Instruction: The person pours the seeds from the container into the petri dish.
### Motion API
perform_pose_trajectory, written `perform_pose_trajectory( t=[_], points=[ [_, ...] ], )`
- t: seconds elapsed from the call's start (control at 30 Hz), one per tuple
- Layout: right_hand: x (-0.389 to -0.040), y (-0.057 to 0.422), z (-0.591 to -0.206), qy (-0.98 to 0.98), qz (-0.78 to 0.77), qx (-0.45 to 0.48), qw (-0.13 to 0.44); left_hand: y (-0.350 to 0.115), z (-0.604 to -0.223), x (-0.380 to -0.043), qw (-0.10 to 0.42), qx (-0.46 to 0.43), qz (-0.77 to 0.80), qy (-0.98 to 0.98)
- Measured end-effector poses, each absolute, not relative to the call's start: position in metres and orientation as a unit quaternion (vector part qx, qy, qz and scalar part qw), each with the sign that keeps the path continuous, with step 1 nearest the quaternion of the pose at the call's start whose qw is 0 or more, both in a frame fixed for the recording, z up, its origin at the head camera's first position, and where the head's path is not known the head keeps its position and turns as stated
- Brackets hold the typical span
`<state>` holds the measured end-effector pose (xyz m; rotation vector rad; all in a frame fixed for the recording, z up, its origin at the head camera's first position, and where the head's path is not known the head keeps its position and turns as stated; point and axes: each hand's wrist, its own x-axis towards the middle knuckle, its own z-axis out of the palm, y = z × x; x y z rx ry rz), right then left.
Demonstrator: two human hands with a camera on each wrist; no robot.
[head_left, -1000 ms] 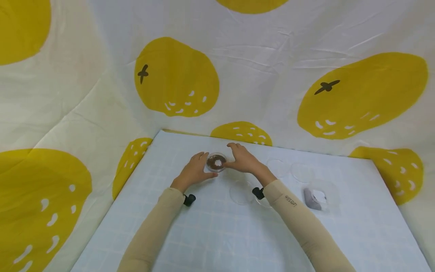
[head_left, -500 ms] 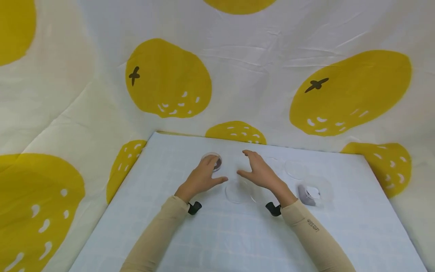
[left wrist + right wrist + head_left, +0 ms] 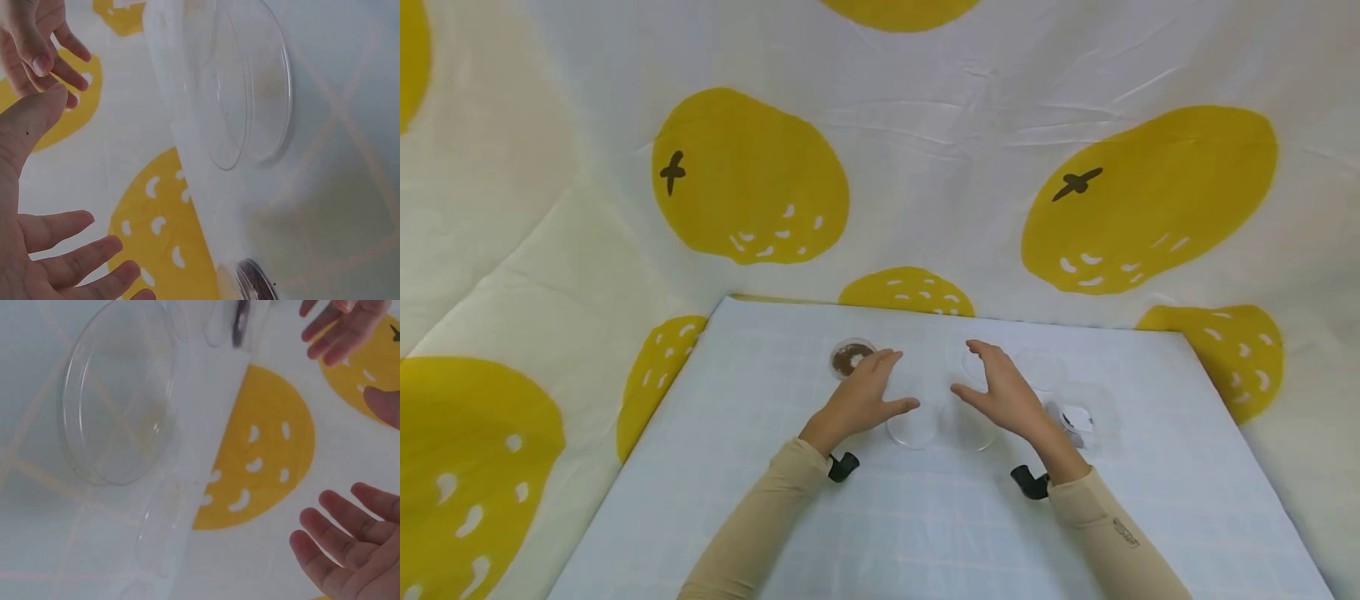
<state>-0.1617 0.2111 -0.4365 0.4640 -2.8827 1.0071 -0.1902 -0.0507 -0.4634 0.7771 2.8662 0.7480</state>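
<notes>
Both hands hover over the table, fingers spread and holding nothing. My left hand [image 3: 861, 398] is just right of a round clear dish [image 3: 844, 360] with brown contents and a white patch at its middle; the fingers overlap its edge in the head view. My right hand [image 3: 1009, 396] faces the left one across a gap. Below and between them lie two clear shallow round dishes, the left one [image 3: 912, 429] and the right one [image 3: 973, 432]. In the left wrist view a clear dish [image 3: 269, 87] stands close beside the hand. The right wrist view shows a dish [image 3: 119, 400] too.
More clear round pieces [image 3: 1043, 372] lie behind the right hand. At the right sits a clear square container [image 3: 1105, 417] with something dark grey and white in it. The table [image 3: 887, 525] has a pale blue checked cover; a fruit-print cloth [image 3: 925, 125] hangs behind.
Both hands have let go of the brown-filled dish, which stays on the table. They have drawn back toward the right and nearer, over the clear dishes. The head view has turned slightly right.
</notes>
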Motion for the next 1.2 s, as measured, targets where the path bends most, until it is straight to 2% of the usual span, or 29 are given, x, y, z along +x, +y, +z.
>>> perform_pose_trajectory(
  t=[0.4, 0.63, 1.03, 1.2],
  points=[
    [-0.144, 0.258, -0.434, -0.935, 0.337, 0.098, 0.042, -0.031, -0.468, -0.195, 0.033, 0.282, 0.234, 0.930],
    [-0.134, 0.291, -0.433, -0.936, 0.338, 0.080, 0.051, -0.015, -0.465, -0.202, 0.046, 0.300, 0.227, 0.925],
    [-0.117, 0.351, -0.442, -0.938, 0.334, 0.038, 0.080, 0.022, -0.451, -0.230, 0.066, 0.321, 0.215, 0.920],
    [-0.110, 0.370, -0.448, -0.936, 0.344, 0.016, 0.076, 0.042, -0.454, -0.247, 0.085, 0.323, 0.206, 0.920]
  ],
)
